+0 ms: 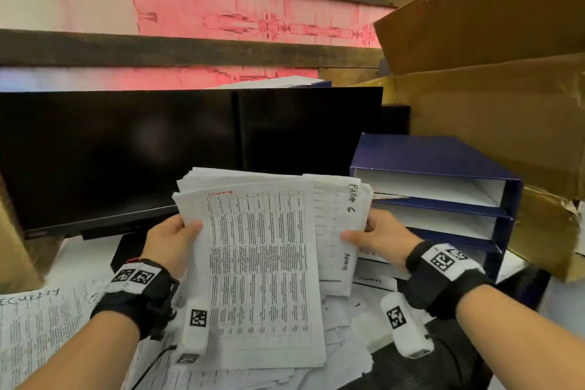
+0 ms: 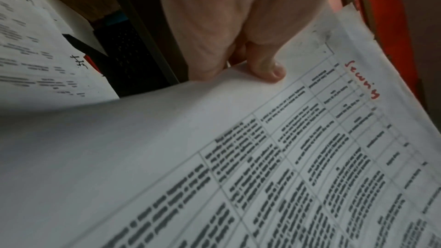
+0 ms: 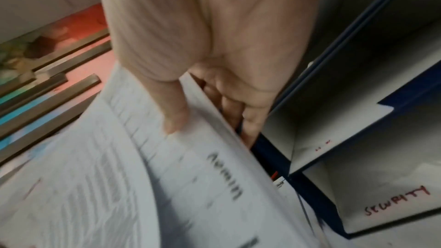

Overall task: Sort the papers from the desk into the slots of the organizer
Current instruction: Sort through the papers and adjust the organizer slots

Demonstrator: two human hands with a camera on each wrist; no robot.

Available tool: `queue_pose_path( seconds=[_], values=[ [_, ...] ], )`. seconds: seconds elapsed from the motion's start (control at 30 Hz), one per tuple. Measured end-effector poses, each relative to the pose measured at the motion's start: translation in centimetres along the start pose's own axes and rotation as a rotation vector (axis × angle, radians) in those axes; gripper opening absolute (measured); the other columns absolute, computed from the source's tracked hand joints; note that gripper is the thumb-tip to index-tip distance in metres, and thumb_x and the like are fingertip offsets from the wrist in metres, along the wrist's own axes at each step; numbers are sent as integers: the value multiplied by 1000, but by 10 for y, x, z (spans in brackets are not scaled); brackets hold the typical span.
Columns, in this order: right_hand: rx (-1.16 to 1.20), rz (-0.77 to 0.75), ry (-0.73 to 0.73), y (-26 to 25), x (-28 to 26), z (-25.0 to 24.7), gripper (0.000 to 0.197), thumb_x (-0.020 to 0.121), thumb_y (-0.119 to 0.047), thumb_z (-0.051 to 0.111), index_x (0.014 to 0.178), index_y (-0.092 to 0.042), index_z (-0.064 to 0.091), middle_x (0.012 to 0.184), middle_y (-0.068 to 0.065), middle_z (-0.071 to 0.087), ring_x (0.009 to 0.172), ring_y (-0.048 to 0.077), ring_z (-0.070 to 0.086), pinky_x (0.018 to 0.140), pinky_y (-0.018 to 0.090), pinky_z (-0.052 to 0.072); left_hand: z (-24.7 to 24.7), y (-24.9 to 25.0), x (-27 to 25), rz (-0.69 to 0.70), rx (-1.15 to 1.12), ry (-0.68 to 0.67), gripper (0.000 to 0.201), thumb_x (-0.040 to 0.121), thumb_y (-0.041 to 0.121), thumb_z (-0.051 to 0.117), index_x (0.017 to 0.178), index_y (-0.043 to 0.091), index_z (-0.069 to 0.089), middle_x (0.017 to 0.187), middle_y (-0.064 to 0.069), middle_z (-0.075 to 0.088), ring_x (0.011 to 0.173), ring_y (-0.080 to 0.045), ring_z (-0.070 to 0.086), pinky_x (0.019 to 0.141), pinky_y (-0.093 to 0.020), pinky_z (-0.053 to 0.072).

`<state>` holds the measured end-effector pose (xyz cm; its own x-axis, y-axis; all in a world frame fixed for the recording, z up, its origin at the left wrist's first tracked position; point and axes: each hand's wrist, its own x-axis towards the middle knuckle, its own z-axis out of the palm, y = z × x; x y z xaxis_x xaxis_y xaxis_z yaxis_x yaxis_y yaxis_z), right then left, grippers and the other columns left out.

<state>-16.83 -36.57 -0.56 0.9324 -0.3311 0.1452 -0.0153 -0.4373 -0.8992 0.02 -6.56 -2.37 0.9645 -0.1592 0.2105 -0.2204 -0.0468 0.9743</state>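
Observation:
I hold a thick stack of printed papers upright over the desk. My left hand grips its left edge, thumb on the top sheet, a table with "Sewing" in red at its head. My right hand pinches a sheet marked "Admin" at the stack's right side, thumb in front and fingers behind. The blue organizer with white slots stands just right of that hand; a lower slot reads "Security" in red.
A dark monitor stands behind the stack. Loose printed sheets cover the desk in front. Open cardboard boxes lean over the organizer from the right, and another box edge sits at far left.

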Motion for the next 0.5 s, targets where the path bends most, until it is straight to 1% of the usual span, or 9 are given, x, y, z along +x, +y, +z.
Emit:
queue_pose_path(
  seconds=[0.03, 0.07, 0.1, 0.17, 0.27, 0.37, 0.4, 0.43, 0.5],
  values=[
    [0, -2, 36, 0, 2, 6, 20, 89, -5, 63, 107, -16, 62, 108, -5, 69, 90, 5, 66, 67, 15, 54, 2, 2, 0, 7, -8, -16, 19, 96, 11, 52, 98, 20, 69, 94, -1, 73, 86, -20, 70, 75, -35, 54],
    [14, -15, 93, -2, 4, 11, 19, 91, -3, 60, 105, -16, 62, 102, -5, 68, 88, 6, 65, 61, 12, 52, 5, 4, 0, 15, -7, -26, 19, 96, 11, 51, 99, 19, 68, 94, 0, 73, 86, -19, 71, 72, -33, 54],
    [44, -29, 147, -4, 6, 14, 20, 92, -2, 58, 106, -16, 61, 100, -6, 66, 89, 9, 65, 61, 11, 50, 7, 6, -1, 28, 3, -31, 20, 97, 10, 51, 100, 18, 68, 93, 0, 73, 85, -18, 71, 70, -32, 54],
    [87, -41, 167, -5, 11, 19, 22, 93, -3, 56, 108, -19, 59, 103, -6, 65, 92, 10, 63, 68, 14, 50, 9, 8, -1, 40, 42, -50, 20, 96, 9, 51, 102, 17, 69, 94, 1, 73, 87, -18, 70, 74, -35, 56],
    [16, 8, 64, -1, 11, 28, 22, 93, -5, 58, 109, -20, 58, 104, -5, 66, 89, 7, 64, 71, 17, 50, 13, 1, -2, 7, 112, -73, 20, 95, 9, 53, 97, 22, 69, 96, 0, 73, 90, -20, 70, 84, -42, 55],
    [54, -2, 164, -2, 10, 33, 21, 94, -1, 54, 104, -18, 60, 100, -3, 67, 92, 15, 66, 73, 25, 53, 16, -7, -5, 5, 105, -15, 20, 94, 11, 54, 98, 24, 68, 96, 1, 72, 90, -20, 69, 86, -43, 54],
    [102, -35, 215, -3, 9, 33, 24, 93, 1, 53, 101, -20, 60, 97, -6, 67, 90, 12, 66, 74, 25, 55, 16, -6, -5, 23, 95, 10, 19, 94, 11, 54, 101, 23, 67, 97, 2, 71, 91, -18, 68, 86, -42, 54],
    [137, -70, 248, -5, 8, 32, 27, 92, 2, 54, 97, -23, 59, 94, -10, 67, 86, 6, 66, 71, 21, 55, 15, -4, -5, 44, 87, 24, 18, 94, 11, 54, 104, 21, 66, 98, 3, 71, 91, -17, 68, 84, -40, 54],
    [141, -108, 240, -9, 7, 33, 28, 91, 1, 57, 98, -26, 58, 92, -16, 64, 82, -5, 62, 64, 11, 52, 15, 2, -3, 72, 92, 14, 19, 95, 12, 53, 107, 19, 65, 98, 4, 70, 90, -15, 67, 80, -35, 55]
  ],
)
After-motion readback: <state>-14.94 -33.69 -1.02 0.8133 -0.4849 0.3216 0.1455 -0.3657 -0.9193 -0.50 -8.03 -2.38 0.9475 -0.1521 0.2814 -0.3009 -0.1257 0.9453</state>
